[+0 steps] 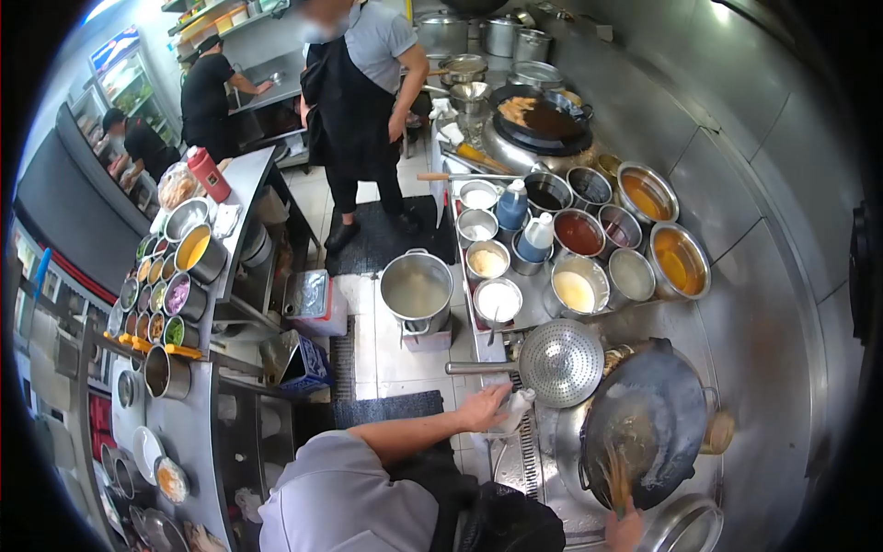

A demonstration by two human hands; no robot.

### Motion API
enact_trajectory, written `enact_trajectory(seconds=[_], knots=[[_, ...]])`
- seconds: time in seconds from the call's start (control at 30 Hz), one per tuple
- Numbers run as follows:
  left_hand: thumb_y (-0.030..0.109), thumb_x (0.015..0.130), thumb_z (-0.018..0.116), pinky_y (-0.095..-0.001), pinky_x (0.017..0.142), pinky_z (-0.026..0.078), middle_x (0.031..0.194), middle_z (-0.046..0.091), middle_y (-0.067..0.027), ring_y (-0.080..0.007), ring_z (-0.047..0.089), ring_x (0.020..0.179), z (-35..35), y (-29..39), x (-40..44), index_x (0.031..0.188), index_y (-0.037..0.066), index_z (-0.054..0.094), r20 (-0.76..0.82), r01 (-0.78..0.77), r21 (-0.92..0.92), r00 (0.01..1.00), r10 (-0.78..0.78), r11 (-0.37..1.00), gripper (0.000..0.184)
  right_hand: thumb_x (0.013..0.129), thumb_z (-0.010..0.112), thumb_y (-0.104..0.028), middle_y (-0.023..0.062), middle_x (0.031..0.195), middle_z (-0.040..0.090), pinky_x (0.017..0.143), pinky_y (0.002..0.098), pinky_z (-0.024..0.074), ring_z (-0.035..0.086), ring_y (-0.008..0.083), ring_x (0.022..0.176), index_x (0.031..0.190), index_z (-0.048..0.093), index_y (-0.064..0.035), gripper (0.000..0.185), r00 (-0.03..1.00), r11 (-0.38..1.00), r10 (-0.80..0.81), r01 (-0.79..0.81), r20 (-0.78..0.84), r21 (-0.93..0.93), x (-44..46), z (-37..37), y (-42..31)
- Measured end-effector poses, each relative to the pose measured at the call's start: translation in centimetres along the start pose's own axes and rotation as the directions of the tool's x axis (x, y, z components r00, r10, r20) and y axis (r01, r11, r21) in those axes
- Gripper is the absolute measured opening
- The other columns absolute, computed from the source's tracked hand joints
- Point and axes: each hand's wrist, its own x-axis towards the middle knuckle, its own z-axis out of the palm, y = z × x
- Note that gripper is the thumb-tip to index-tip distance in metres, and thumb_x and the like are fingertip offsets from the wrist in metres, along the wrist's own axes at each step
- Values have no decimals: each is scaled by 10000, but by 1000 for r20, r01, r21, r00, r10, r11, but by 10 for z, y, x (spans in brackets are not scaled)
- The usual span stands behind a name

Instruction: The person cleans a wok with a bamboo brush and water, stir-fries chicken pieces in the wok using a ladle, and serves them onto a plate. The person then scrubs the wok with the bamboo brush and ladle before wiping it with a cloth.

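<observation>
My right hand (pixel 624 531) is closed around a bamboo wok brush (pixel 616 474), its bristles down inside a large dark wok (pixel 658 382). Some cloudy liquid (pixel 633 440) lies at the bottom of the wok. My left hand (pixel 484 408) is stretched out flat at the stove's front edge, beside a crumpled white cloth (pixel 517 411); whether it touches the cloth is hard to tell. Just beyond that hand, a perforated metal strainer (pixel 561 362) rests with its handle pointing left.
Sauce and seasoning pots, such as a red sauce pot (pixel 579 233), crowd the counter ahead. A tall stockpot (pixel 417 287) stands low in the aisle. Beyond it is a co-worker in a black apron (pixel 354 101). A second wok (pixel 541 120) holds dark liquid and fried food.
</observation>
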Motion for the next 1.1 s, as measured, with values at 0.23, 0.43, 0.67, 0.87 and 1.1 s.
enact_trajectory(seconds=[0.23,0.43,0.67,0.87,1.1], knots=[[292,793,746,-459,975,462,1254,537,-283,-421,561,1127,22,4,13,1429,-30,336,12,-5,-206,1000,7,979,822,821,708,-175,281,1050,666,832,485,502,658,402,963,1325,554,19,562,923,961,87,21,-374,276,141,44,54],[317,759,784,-457,931,475,1148,543,-278,-438,586,1011,49,-2,35,1338,21,481,-52,93,-79,994,-98,992,717,890,688,-227,198,1038,656,611,366,499,626,290,696,1374,514,34,577,951,454,284,-243,120,857,163,7,-97],[283,778,777,-427,950,491,1158,649,-168,-326,632,1081,22,20,17,1271,32,523,91,209,-413,978,-189,886,609,896,679,-148,56,950,635,395,284,426,541,121,530,1408,515,-63,545,962,495,-184,-85,200,865,77,35,-34],[244,956,648,-366,952,515,1231,634,-89,-195,633,1096,-17,35,-34,1346,46,507,308,297,-950,943,-126,-96,459,773,715,-36,100,1055,679,757,345,539,642,199,882,1280,623,-17,515,949,768,-259,90,179,634,95,16,131],[243,985,594,-438,889,554,1166,644,-195,-306,664,1023,-18,55,-57,1315,23,481,436,429,-898,898,-66,-101,413,877,652,-361,225,1137,648,882,500,511,637,417,1041,1327,555,-128,516,969,946,246,-247,29,208,120,-19,-73]])
